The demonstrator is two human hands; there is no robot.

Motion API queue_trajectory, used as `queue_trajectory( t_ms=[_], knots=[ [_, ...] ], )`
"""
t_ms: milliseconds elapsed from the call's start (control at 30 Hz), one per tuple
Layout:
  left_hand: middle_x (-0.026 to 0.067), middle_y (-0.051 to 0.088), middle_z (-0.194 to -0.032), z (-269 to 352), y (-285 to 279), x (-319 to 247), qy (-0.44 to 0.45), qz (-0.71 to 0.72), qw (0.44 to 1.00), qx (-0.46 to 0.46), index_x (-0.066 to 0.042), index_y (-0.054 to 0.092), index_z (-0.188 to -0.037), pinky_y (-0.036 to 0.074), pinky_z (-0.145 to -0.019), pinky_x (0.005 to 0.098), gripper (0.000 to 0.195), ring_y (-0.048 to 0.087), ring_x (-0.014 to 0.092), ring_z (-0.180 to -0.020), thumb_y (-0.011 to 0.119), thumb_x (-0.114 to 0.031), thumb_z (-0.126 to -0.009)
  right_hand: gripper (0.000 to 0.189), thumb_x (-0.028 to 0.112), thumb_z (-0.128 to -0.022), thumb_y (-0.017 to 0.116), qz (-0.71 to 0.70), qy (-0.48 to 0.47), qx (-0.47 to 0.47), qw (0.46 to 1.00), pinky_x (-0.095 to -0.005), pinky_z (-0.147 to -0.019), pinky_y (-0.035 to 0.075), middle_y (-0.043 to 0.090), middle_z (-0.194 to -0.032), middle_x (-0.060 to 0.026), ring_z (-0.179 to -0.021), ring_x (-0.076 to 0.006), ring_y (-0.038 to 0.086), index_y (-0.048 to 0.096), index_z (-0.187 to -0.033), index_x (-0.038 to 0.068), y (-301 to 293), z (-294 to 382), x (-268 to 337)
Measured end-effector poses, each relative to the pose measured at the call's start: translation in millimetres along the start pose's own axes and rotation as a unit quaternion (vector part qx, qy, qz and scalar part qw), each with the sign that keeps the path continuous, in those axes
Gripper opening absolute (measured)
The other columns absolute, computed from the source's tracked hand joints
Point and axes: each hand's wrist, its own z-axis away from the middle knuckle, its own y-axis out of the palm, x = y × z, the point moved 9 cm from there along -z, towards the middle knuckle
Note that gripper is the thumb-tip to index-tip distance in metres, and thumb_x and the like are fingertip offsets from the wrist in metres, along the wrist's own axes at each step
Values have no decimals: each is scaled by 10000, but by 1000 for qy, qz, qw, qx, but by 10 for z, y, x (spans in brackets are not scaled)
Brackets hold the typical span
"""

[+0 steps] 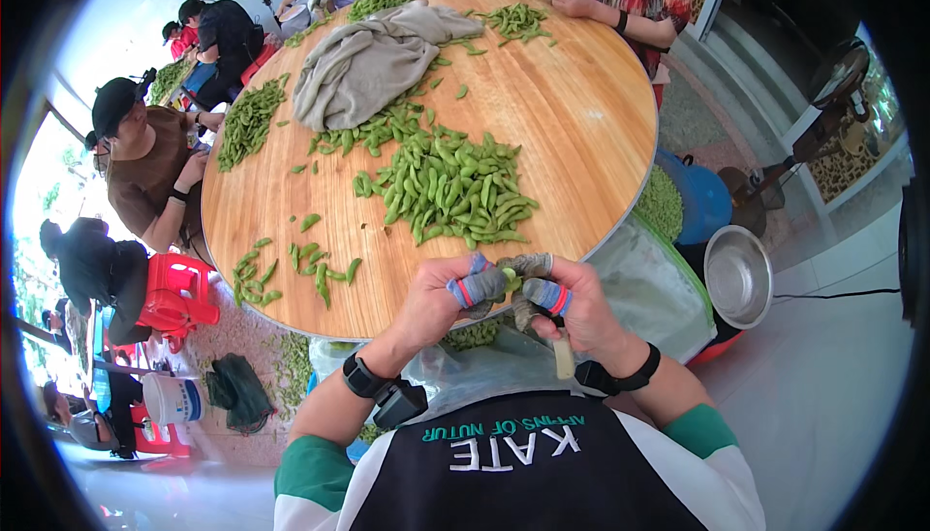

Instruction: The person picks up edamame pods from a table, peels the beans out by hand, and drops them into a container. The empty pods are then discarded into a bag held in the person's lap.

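Note:
Cloth covers wrap several fingertips of both my hands, some tied with red bands. My left hand pinches one side of a green soybean pod just off the near edge of the round wooden table. The fingers of my right hand close on the pod's other side. A pale handle-like piece sticks out below my right hand; its other end is hidden. Beyond my hands lies a large heap of green pods. Smaller groups of loose pods lie to the left.
A crumpled grey cloth lies on the table's far half. Co-workers sit around it with their own pod heaps. At right stand a blue tub of shelled beans, a metal basin and a fan. Plastic sheeting hangs below the edge.

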Motion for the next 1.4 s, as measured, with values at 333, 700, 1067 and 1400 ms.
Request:
queue_trajectory(
  t_ms=[333,700,1067,1400],
  knots=[
    [-44,536,-742,119,116,107,-84,-83,988,99,-25,635,-1073,359,-519,191,214,435,27,-617,520,-170,-967,154,54,-849,638,219,-80,-62,970,-198,-482,373,586,-727,11,-544,-36,479,610,-989,-1,-168,-56,157],
    [32,612,-790,148,96,99,-51,-214,974,60,-17,595,-1122,470,-645,288,226,528,103,-704,573,-59,-901,176,22,-825,635,262,-95,-31,960,-226,-685,463,602,-827,2,-771,-55,543,595,-995,-1,-82,-58,113],
    [232,582,-851,195,128,24,102,-418,900,65,19,526,-1011,469,-676,441,259,562,448,-810,544,41,-754,150,86,-871,543,336,-64,-4,940,-258,-523,422,551,-649,-35,-563,-87,497,546,-990,-4,-7,34,126],
    [219,551,-838,284,85,66,131,-498,856,35,9,515,-988,452,-645,463,256,556,434,-769,566,40,-739,134,139,-938,472,278,-165,-168,931,-246,-431,404,529,-623,-40,-473,-90,509,497,-934,7,-501,-315,181]
  ],
)
